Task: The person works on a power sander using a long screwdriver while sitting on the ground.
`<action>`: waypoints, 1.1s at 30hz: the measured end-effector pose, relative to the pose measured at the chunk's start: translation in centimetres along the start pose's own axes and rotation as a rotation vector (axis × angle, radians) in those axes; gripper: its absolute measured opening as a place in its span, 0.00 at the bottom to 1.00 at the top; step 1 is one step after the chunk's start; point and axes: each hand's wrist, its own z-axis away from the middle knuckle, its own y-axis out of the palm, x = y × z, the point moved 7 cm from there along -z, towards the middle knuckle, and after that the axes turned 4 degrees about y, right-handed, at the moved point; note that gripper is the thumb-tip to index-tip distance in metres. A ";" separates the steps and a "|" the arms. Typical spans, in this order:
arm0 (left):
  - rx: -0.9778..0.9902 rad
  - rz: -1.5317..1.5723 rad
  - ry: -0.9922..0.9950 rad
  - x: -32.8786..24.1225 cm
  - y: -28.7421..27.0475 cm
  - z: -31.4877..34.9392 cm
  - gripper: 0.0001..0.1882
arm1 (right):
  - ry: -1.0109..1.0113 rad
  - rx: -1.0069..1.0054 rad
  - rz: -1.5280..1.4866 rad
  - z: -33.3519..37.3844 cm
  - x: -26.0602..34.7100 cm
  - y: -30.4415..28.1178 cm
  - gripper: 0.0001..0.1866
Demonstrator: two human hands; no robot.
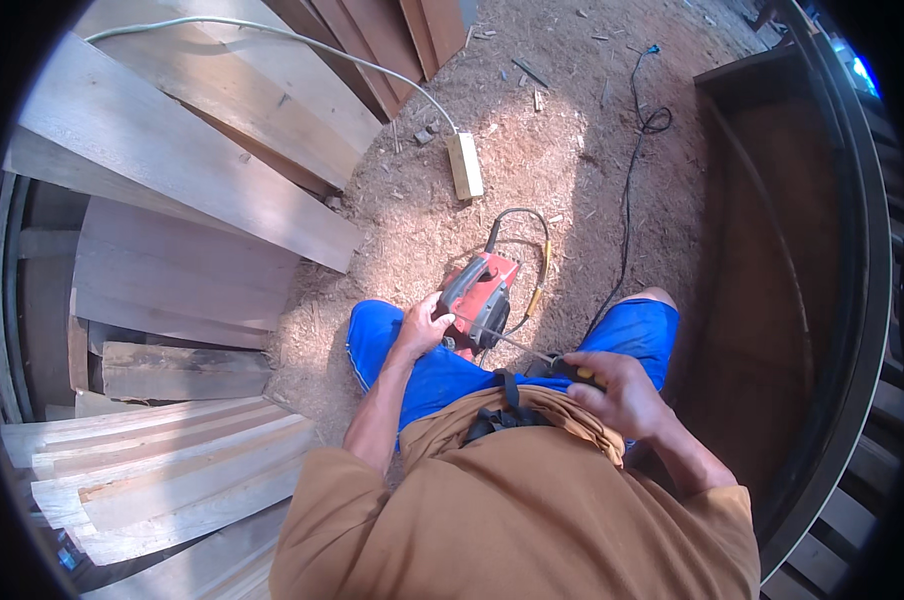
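A red and black electric planer (pixel 490 292) stands tilted on the ground between my knees, its black handle toward my left hand (pixel 427 322). That hand is closed at the handle's near end, its fingers partly hidden, with the thumb in view. My right hand (pixel 617 388) grips the yellow and black handle of a screwdriver (pixel 507 341) in front of my waist. The long thin shaft points left across the planer's near side, and its tip lies close to my left thumb.
A power strip (pixel 465 166) on a pale cord lies on the sawdust-covered ground ahead. A dark cable (pixel 628 190) runs along the right. Wooden boards (pixel 192 150) are stacked at left; a large dark box frame (pixel 772 190) stands at right.
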 end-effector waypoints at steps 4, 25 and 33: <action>-0.019 -0.120 -0.011 -0.9 0.0 0.2 0.25 | 0.535 0.037 -0.955 1.0 -3.7 0.5 0.25; 0.016 -0.073 -0.033 -0.1 0.0 -0.2 0.27 | 0.343 0.208 -0.578 1.2 -4.7 1.4 0.24; 0.020 -0.258 -0.131 -0.6 -1.1 0.2 0.32 | -0.141 0.050 0.420 1.0 0.2 1.8 0.23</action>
